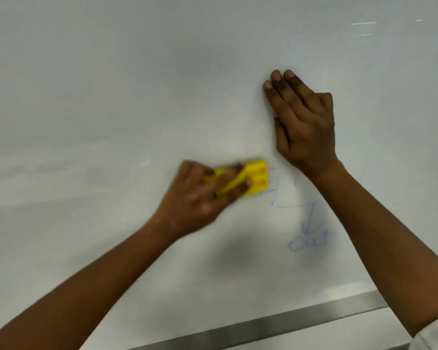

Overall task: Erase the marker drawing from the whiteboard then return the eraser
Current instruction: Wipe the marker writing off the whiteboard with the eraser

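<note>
The whiteboard [111,97] fills nearly the whole view. My left hand [202,195], blurred, grips a yellow eraser [256,179] and presses it flat on the board just left of a faint blue marker drawing [283,195] of thin lines. Below the lines, a blue arrow points down to a scribbled word [309,242]. My right hand [304,122] lies flat on the board above and to the right of the eraser, fingers together, holding nothing. Its forearm crosses the drawing's right side.
A grey metal frame edge [263,324] runs along the bottom of the board, rising to the right. A pale sleeve [435,334] shows at the bottom right corner. Light reflections glint at the board's top right.
</note>
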`<state>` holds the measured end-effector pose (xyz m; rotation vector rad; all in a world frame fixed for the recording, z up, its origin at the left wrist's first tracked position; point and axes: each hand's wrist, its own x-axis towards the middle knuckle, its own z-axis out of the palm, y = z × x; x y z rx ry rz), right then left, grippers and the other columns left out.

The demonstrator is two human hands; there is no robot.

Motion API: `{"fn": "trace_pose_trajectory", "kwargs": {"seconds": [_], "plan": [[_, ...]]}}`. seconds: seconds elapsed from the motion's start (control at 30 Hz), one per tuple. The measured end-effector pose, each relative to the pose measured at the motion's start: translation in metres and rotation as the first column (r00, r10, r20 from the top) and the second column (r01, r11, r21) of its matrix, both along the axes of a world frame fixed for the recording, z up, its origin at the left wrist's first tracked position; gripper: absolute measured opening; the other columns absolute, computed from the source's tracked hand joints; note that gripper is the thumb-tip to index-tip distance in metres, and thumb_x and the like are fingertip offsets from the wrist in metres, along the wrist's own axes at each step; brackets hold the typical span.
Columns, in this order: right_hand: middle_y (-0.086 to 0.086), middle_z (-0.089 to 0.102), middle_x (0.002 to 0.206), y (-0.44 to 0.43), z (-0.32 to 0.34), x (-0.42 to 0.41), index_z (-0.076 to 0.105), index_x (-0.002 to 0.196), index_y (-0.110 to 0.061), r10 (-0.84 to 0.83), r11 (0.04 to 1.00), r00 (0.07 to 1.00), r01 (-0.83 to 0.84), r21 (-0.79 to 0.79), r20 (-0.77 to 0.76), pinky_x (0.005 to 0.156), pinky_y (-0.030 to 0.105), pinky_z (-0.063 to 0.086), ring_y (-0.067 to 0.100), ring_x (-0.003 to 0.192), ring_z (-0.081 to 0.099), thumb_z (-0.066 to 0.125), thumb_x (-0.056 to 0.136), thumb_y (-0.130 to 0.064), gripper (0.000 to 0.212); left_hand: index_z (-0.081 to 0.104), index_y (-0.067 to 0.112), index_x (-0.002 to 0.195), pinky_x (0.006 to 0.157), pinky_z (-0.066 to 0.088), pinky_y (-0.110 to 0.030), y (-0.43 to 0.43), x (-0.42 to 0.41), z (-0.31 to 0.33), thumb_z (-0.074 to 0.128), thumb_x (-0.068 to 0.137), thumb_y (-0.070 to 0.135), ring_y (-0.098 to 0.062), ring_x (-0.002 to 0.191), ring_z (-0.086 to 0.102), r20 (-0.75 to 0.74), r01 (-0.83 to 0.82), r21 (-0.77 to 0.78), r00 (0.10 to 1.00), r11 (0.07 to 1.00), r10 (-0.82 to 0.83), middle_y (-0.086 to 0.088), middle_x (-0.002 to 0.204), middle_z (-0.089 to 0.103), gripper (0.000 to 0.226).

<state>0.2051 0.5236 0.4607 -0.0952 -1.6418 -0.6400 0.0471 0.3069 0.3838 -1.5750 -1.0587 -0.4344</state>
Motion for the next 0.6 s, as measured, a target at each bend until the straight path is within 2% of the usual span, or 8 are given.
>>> {"fn": "trace_pose_trajectory", "kwargs": {"seconds": [0.1, 0.2, 0.27, 0.33, 0.47, 0.53, 0.6], "plan": [[0.008, 0.050, 0.158, 0.003, -0.003, -0.001, 0.051, 0.152, -0.011, -0.032, 0.999, 0.999, 0.032, 0.017, 0.011, 0.091, 0.040, 0.042, 0.024, 0.150, 0.045, 0.045, 0.106, -0.005, 0.047, 0.075, 0.028, 0.136, 0.075, 0.045, -0.036, 0.004, 0.005, -0.049, 0.081, 0.094, 0.024, -0.025, 0.079, 0.067, -0.245, -0.026, -0.261, 0.969, 0.965, -0.041, -0.003, 0.140, 0.072, 0.043], [0.007, 0.048, 0.159, 0.003, -0.006, -0.003, 0.050, 0.153, -0.011, -0.018, 1.000, 1.000, 0.019, -0.018, 0.021, 0.094, 0.041, 0.040, 0.024, 0.151, 0.042, 0.042, 0.106, -0.003, 0.048, 0.073, 0.031, 0.138, 0.078, 0.049, -0.036, 0.010, 0.003, -0.053, 0.078, 0.095, 0.025, -0.023, 0.086, 0.066, -0.332, -0.044, -0.319, 0.941, 0.947, -0.068, 0.000, 0.142, 0.071, 0.044], [0.007, 0.048, 0.160, 0.003, -0.006, -0.002, 0.050, 0.153, -0.011, -0.003, 0.999, 0.999, 0.005, -0.040, 0.033, 0.095, 0.040, 0.039, 0.024, 0.152, 0.041, 0.040, 0.106, -0.003, 0.048, 0.075, 0.028, 0.135, 0.077, 0.048, -0.037, 0.015, 0.001, -0.029, 0.083, 0.093, 0.024, -0.026, 0.086, 0.065, -0.267, 0.020, -0.234, 0.960, 0.972, -0.084, -0.003, 0.138, 0.073, 0.043], [0.008, 0.048, 0.159, 0.003, -0.006, -0.001, 0.051, 0.152, -0.010, 0.013, 0.998, 0.999, -0.011, -0.061, 0.046, 0.094, 0.040, 0.038, 0.025, 0.151, 0.041, 0.040, 0.107, -0.004, 0.047, 0.075, 0.025, 0.136, 0.075, 0.044, -0.039, 0.018, -0.002, 0.011, 0.084, 0.094, 0.023, -0.029, 0.084, 0.063, -0.190, 0.049, -0.072, 0.980, 0.996, -0.062, -0.006, 0.139, 0.073, 0.043], [0.008, 0.050, 0.158, -0.001, -0.003, 0.002, 0.051, 0.151, -0.012, 0.096, 0.989, 0.992, -0.085, -0.122, 0.082, 0.091, 0.039, 0.035, 0.024, 0.151, 0.041, 0.037, 0.111, -0.011, 0.043, 0.073, 0.028, 0.138, 0.073, 0.043, -0.041, 0.020, -0.002, 0.063, 0.082, 0.097, 0.026, -0.035, 0.082, 0.062, -0.036, -0.074, 0.254, 0.996, 0.964, 0.086, -0.005, 0.145, 0.069, 0.042], [0.007, 0.053, 0.156, -0.003, 0.000, 0.004, 0.053, 0.149, -0.013, 0.136, 0.979, 0.988, -0.122, -0.161, 0.080, 0.090, 0.037, 0.034, 0.022, 0.149, 0.042, 0.031, 0.111, -0.015, 0.044, 0.074, 0.028, 0.137, 0.073, 0.044, -0.042, 0.023, 0.006, 0.053, 0.082, 0.097, 0.025, -0.035, 0.082, 0.062, 0.060, -0.110, 0.280, 0.993, 0.954, 0.097, -0.005, 0.146, 0.068, 0.041], [0.005, 0.055, 0.154, -0.005, 0.002, 0.006, 0.057, 0.145, -0.014, 0.159, 0.970, 0.985, -0.144, -0.196, 0.066, 0.091, 0.032, 0.031, 0.021, 0.147, 0.045, 0.032, 0.111, -0.014, 0.042, 0.073, 0.027, 0.138, 0.075, 0.047, -0.042, 0.027, 0.016, 0.027, 0.083, 0.095, 0.021, -0.035, 0.080, 0.065, 0.087, -0.072, 0.165, 0.995, 0.984, 0.058, -0.008, 0.146, 0.068, 0.045]]}}
